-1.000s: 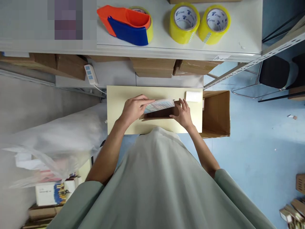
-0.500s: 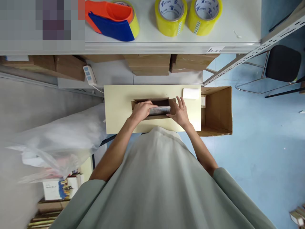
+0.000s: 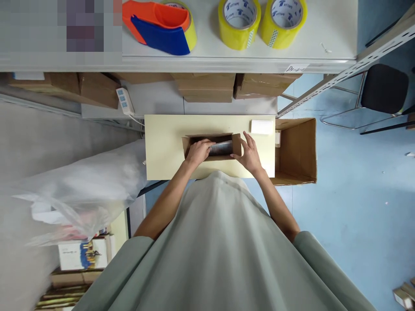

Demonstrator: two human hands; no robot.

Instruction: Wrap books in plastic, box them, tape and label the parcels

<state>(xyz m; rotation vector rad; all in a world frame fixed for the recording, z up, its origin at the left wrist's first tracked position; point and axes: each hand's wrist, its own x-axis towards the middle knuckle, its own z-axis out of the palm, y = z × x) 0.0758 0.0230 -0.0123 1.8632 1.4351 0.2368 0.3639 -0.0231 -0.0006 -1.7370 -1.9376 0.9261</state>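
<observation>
A small open cardboard box (image 3: 237,144) stands on the cream tabletop, its flaps raised. Inside lies a flat, shiny grey package (image 3: 221,148), tilted, with its right end showing; its exact kind cannot be made out. My left hand (image 3: 199,152) reaches over the box's left end, fingers closed together on the package's left part, fingertips partly hidden. At the right end, my right hand (image 3: 249,154) holds the box by its flap, thumb at the near corner and index finger beside the flap, the other fingers stretched outward.
The cream table (image 3: 165,147) carries a white block (image 3: 261,126) at back right. A larger open carton (image 3: 298,151) stands right of it. On the shelf above are a tape dispenser (image 3: 162,32) and two yellow tape rolls (image 3: 239,21). A plastic bag (image 3: 94,177) bulges at left.
The grey package has sunk deeper into the box and now tilts, its left end lower. My left hand has gone down with it. My right hand stays at the box's right end.
</observation>
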